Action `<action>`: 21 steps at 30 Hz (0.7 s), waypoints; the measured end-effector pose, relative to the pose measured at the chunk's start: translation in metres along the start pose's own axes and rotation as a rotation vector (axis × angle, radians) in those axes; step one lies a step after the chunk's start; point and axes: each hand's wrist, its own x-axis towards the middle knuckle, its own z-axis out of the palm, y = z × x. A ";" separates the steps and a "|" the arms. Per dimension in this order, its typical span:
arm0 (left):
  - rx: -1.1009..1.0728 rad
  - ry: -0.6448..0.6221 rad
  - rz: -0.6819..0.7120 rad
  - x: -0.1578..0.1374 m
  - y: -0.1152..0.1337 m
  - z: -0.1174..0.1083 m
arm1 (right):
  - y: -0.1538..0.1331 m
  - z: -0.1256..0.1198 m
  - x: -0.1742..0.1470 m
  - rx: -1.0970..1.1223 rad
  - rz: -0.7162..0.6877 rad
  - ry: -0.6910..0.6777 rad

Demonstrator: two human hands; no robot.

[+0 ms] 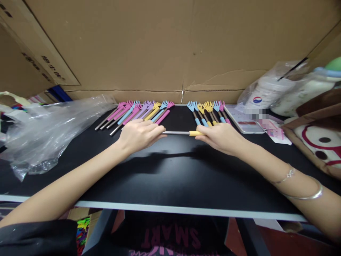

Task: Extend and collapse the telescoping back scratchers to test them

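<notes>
A back scratcher (176,133) with a thin metal rod is stretched level between my hands, just above the black tabletop. My left hand (141,134) is closed around its left end, hiding that end from sight. On the right, my right hand (220,138) grips the yellow sleeve of the handle, part of which shows beside the thumb. Beyond my left hand lies a row of several back scratchers (130,113) in pink, blue, purple and yellow. Behind my right hand is a second group of back scratchers (209,113), blue, yellow and pink, their claw ends pointing to the back.
Cardboard (160,46) walls in the back of the table (170,185). A clear plastic bag (53,131) lies at left. At right are a white phone (243,122), a lidded cup (271,92) in plastic, and a brown bag (303,138) with a cartoon face.
</notes>
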 end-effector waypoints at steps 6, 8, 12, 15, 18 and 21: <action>0.037 0.014 0.100 0.001 -0.002 -0.003 | -0.002 -0.007 0.000 0.474 -0.017 -0.314; 0.053 0.033 0.125 0.001 -0.002 -0.003 | -0.002 -0.008 -0.001 0.590 -0.033 -0.363; 0.093 0.082 0.164 0.002 -0.003 -0.003 | -0.003 -0.004 -0.001 0.652 -0.030 -0.399; 0.097 0.081 0.173 0.002 -0.003 -0.002 | -0.007 0.002 -0.001 0.588 0.020 -0.371; 0.077 0.046 0.164 0.001 -0.002 -0.001 | -0.011 0.006 0.000 0.478 0.064 -0.322; 0.036 0.009 0.121 0.000 0.001 0.003 | -0.010 0.007 0.000 0.371 0.096 -0.269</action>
